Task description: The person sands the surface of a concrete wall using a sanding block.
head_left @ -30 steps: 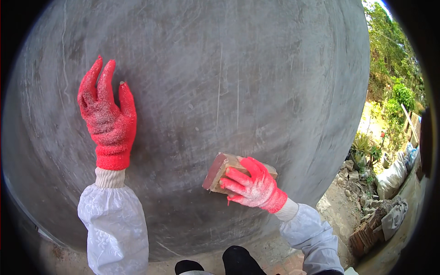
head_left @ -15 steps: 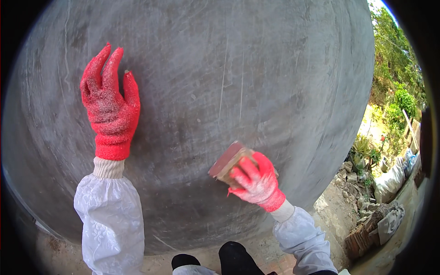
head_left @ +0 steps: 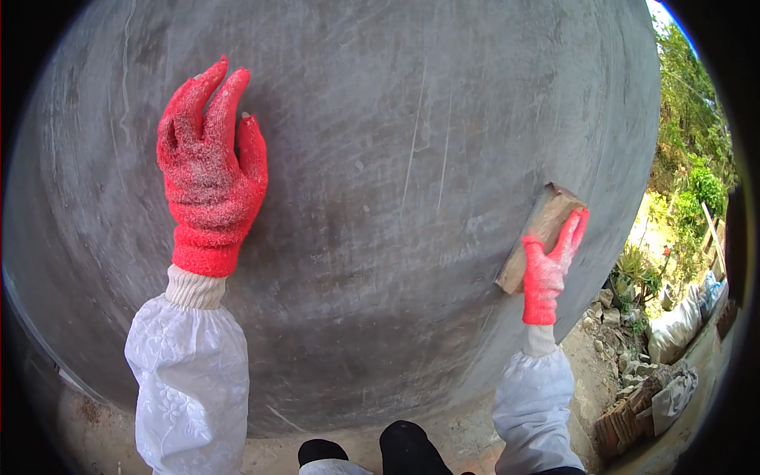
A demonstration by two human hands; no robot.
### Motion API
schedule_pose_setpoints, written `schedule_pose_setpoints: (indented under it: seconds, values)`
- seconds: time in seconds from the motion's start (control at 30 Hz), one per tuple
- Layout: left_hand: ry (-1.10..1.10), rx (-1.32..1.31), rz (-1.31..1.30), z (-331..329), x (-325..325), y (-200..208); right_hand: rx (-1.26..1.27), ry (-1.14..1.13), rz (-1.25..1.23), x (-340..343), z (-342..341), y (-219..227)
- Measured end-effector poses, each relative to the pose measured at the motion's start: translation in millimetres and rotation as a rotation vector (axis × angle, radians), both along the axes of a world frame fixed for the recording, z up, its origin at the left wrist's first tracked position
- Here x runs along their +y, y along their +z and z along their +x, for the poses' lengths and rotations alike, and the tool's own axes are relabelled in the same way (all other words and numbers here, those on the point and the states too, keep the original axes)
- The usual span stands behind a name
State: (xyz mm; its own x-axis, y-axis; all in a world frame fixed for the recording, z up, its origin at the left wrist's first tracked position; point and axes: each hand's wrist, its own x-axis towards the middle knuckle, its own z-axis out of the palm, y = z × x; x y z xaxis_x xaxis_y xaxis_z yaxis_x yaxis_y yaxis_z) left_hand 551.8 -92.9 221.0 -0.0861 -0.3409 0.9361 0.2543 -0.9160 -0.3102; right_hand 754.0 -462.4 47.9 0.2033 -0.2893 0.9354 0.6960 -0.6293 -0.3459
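Observation:
A broad grey wall (head_left: 348, 237), smooth and marked with pale scratches, fills most of the view. My left hand (head_left: 214, 170), in a dusty red glove, lies against it at the left with fingers stretched and somewhat spread. Toward the wall's right side, my right hand (head_left: 550, 265), also gloved in red, grips a wooden sanding block (head_left: 546, 233). The block is tilted, its upper end leaning right, and its face is pressed to the wall. In this position the side touching the wall is hidden.
Beyond the wall's right edge are rubble stones (head_left: 609, 317), a stack of bricks or tiles (head_left: 625, 419), a white sack (head_left: 673, 328) and green plants (head_left: 701, 186). My dark shoes (head_left: 408, 447) show at the wall's foot.
My right hand has swept the sanding block up and to the right across the wall, turning it more upright. My left hand sits slightly farther right and higher in view.

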Motion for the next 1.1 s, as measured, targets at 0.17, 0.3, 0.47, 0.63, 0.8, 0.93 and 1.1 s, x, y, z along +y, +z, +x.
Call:
schedule_pose_setpoints:
  seconds: [0.17, 0.3, 0.47, 0.63, 0.8, 0.93, 1.1]
  values:
    - [-0.023, -0.035, 0.032, 1, 7, 4, -0.225, 0.325, -0.971, 92, -83, -68]
    - [-0.013, 0.007, 0.029, 0, 5, 2, -0.057, 0.043, -0.253, 28, -37, -11]
    - [-0.042, -0.06, 0.048, 4, -1, 4, 0.18, 0.193, 0.522, -86, 50, 26]
    - [-0.001, -0.047, 0.057, 2, 14, 1, -0.069, 0.096, -0.354, 70, -70, -45]
    - [-0.032, -0.053, 0.077, 2, 8, 5, -0.227, 0.198, -0.635, 59, -64, -54]
    - [-0.049, -0.055, 0.08, 7, 2, 3, 0.084, 0.141, 0.216, -55, 32, 1]
    - [-0.013, -0.041, 0.031, 6, -6, 0, 0.107, 0.089, 0.26, -54, 28, 6]
